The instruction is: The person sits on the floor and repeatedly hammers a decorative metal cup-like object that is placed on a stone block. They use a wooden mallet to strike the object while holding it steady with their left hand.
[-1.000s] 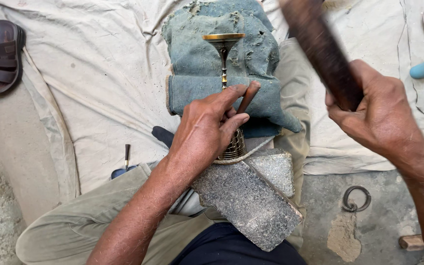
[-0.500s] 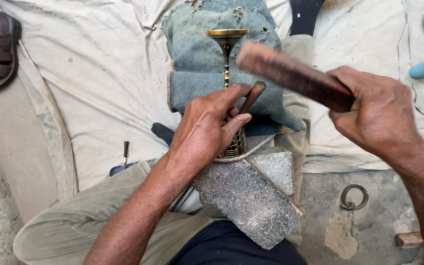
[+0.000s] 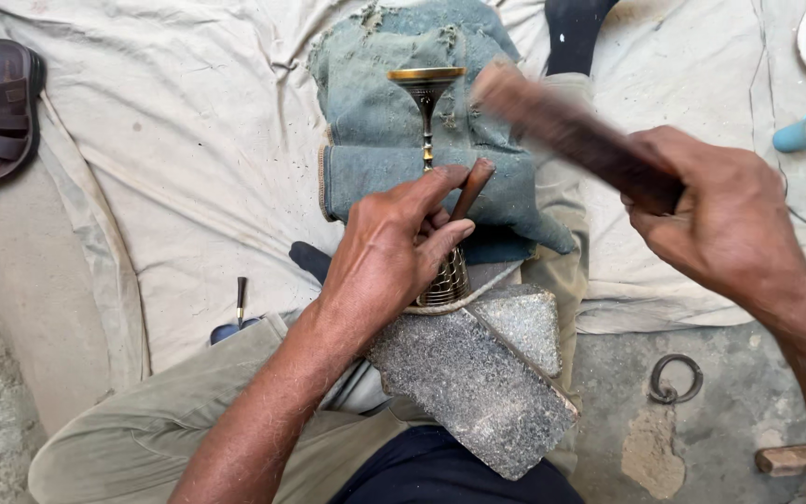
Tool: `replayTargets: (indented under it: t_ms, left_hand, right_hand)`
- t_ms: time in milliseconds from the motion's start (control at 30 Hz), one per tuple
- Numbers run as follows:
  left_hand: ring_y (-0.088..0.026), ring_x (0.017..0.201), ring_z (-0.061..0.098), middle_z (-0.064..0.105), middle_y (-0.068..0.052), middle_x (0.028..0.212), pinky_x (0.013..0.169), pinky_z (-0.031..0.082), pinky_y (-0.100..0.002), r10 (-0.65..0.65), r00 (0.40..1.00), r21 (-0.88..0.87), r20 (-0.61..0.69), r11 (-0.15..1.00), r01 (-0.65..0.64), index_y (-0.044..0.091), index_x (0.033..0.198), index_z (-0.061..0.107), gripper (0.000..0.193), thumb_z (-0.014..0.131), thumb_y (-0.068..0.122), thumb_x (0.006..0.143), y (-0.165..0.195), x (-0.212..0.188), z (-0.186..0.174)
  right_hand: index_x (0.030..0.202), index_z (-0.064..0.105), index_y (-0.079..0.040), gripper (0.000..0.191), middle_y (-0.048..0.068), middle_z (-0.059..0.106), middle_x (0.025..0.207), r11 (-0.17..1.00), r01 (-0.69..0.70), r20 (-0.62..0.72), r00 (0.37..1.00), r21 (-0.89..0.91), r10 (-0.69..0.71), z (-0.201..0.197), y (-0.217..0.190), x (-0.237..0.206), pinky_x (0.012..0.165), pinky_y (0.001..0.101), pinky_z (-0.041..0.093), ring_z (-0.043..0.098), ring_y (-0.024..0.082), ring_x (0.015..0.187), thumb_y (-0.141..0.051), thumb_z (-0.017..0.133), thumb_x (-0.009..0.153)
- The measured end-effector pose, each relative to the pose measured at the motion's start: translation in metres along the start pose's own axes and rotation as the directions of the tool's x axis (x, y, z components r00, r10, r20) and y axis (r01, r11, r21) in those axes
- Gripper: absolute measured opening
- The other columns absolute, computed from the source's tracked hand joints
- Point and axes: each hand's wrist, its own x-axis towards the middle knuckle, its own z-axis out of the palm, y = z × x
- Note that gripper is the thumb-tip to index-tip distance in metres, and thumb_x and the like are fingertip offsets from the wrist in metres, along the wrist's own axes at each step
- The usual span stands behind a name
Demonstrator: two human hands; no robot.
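Head view: my left hand (image 3: 394,252) pinches 1 short punch (image 3: 471,189) against 1 brass goblet (image 3: 429,168) lying across 1 stone block (image 3: 478,383) and folded denim (image 3: 375,121). My right hand (image 3: 720,219), fingers wrapped tight, grips 1 wooden stick (image 3: 562,126) above the goblet, blurred.

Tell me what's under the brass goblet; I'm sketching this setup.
Folded denim cloth under the brass goblet's stem; its patterned end meets a grey stone block. The left hand covers that contact.

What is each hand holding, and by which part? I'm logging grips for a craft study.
The left hand pinches a short punch near its lower end, against a brass goblet. The right hand grips a dark wooden mallet by one end.
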Motion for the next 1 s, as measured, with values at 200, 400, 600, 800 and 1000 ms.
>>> replayTargets:
  t_ms: [200,400,600,800,1000]
  left_hand:
    - [-0.019,0.067,0.067,0.068,-0.009,0.081,0.06,0.055,-0.036,0.039,0.999,-0.009,0.004,0.999,-0.039,0.011,0.132,0.064,0.049,0.083,0.01,0.087,0.0,-0.001,-0.003]
    - [-0.019,0.066,0.068,0.068,-0.008,0.078,0.057,0.054,-0.035,0.007,1.0,-0.038,0.028,0.999,-0.006,0.012,0.133,0.063,0.05,0.083,0.011,0.086,0.0,0.001,-0.005]
    - [-0.019,0.068,0.064,0.066,-0.009,0.081,0.061,0.052,-0.037,0.095,0.995,-0.028,-0.004,0.995,-0.095,0.011,0.134,0.062,0.052,0.085,0.01,0.086,-0.002,0.0,-0.01]
    - [-0.018,0.064,0.064,0.064,-0.006,0.073,0.057,0.052,-0.037,-0.001,0.999,-0.048,0.044,0.999,0.003,0.014,0.135,0.063,0.055,0.084,0.01,0.084,-0.003,0.001,-0.01]
    - [-0.018,0.067,0.065,0.066,-0.006,0.078,0.06,0.052,-0.037,0.087,0.996,-0.028,0.014,0.996,-0.087,0.014,0.137,0.062,0.055,0.084,0.009,0.087,-0.005,0.0,-0.013]
  right_hand:
    - [0.116,0.067,-0.002,0.031,0.008,0.066,0.083,0.996,0.045,-0.06,0.997,0.077,-0.04,-0.002,0.005,-0.009,0.063,0.0322,0.056,0.063,0.017,0.066,-0.005,0.075,0.086]
    - [0.12,0.068,-0.008,0.026,0.006,0.068,0.075,0.94,-0.062,0.086,0.992,-0.336,0.096,-0.005,0.006,-0.008,0.062,0.0297,0.058,0.066,0.015,0.06,-0.01,0.074,0.095]
    - [0.115,0.068,-0.007,0.028,0.008,0.068,0.08,0.987,-0.014,-0.023,1.0,-0.159,0.011,-0.004,0.001,-0.014,0.063,0.035,0.056,0.065,0.018,0.064,-0.006,0.075,0.088]
    - [0.117,0.07,-0.011,0.029,0.004,0.069,0.075,0.948,-0.069,0.063,0.994,-0.312,0.094,-0.009,-0.005,-0.014,0.062,0.0315,0.057,0.066,0.015,0.059,-0.006,0.075,0.089]
    - [0.115,0.07,-0.01,0.02,0.003,0.068,0.074,0.957,-0.043,0.039,0.998,-0.287,0.057,-0.008,-0.009,-0.014,0.058,0.0311,0.057,0.065,0.014,0.058,-0.008,0.071,0.095]
